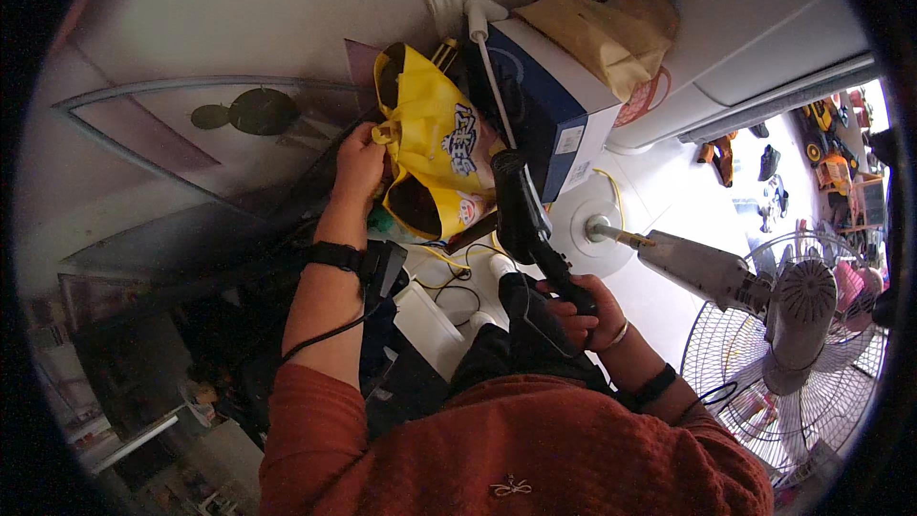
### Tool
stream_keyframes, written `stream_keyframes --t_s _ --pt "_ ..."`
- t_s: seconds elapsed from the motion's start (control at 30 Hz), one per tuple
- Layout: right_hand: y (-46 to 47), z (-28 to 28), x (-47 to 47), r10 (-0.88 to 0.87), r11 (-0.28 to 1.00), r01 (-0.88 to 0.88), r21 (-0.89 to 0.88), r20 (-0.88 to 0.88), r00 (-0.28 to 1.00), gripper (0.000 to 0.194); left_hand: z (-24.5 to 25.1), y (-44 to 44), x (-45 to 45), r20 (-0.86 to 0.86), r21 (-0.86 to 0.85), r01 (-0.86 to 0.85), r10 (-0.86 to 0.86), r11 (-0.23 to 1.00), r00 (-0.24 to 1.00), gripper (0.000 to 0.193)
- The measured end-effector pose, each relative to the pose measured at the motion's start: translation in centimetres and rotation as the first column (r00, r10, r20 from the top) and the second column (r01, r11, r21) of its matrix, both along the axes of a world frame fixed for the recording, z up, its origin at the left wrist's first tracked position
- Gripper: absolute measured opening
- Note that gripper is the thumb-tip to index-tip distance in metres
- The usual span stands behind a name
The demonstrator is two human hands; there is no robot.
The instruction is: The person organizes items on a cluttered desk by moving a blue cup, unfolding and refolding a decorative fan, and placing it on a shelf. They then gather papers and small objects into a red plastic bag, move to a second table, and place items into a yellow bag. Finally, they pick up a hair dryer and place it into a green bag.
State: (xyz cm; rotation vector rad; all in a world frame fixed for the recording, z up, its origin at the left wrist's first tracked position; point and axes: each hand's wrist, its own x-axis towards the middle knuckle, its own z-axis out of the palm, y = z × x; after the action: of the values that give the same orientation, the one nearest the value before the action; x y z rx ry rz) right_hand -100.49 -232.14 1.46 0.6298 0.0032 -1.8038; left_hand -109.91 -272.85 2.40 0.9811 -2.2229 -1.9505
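Observation:
My left hand (360,161) grips the knotted handle of a yellow printed bag (433,132), whose sides gape around the knot. A black hair dryer (521,211) is in my right hand (589,315), held by its handle with the barrel up against the bag's right side. A dark cord (458,287) loops below the hair dryer, over the floor. What the bag holds is too dark to tell.
A dark blue and white box (573,122) with a brown paper bag (594,36) on it stands beyond the bag. To the right is a pedestal fan (795,330); its round base (587,222) rests on the floor. A white bin (428,322) is near my legs.

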Motion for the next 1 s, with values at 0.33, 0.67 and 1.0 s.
stream_keyframes --t_s 0.33,0.67,1.0 --pt "-7.4 -0.8 -3.3 0.091 0.985 -0.080 0.151 -0.071 0.993 0.043 4.1 1.6 -2.1 -0.261 0.079 0.032 -0.010 0.996 0.965 0.030" --pt "-4.3 -0.1 -0.8 0.108 0.976 -0.076 0.205 -0.148 0.983 0.039 7.4 2.3 11.2 -0.225 -0.016 0.067 -0.069 0.998 0.972 0.041" --pt "-13.2 3.8 8.4 0.821 0.557 -0.531 0.638 -0.521 0.236 0.039 0.9 13.3 33.7 -0.028 0.735 -0.042 0.092 0.677 0.995 0.037"
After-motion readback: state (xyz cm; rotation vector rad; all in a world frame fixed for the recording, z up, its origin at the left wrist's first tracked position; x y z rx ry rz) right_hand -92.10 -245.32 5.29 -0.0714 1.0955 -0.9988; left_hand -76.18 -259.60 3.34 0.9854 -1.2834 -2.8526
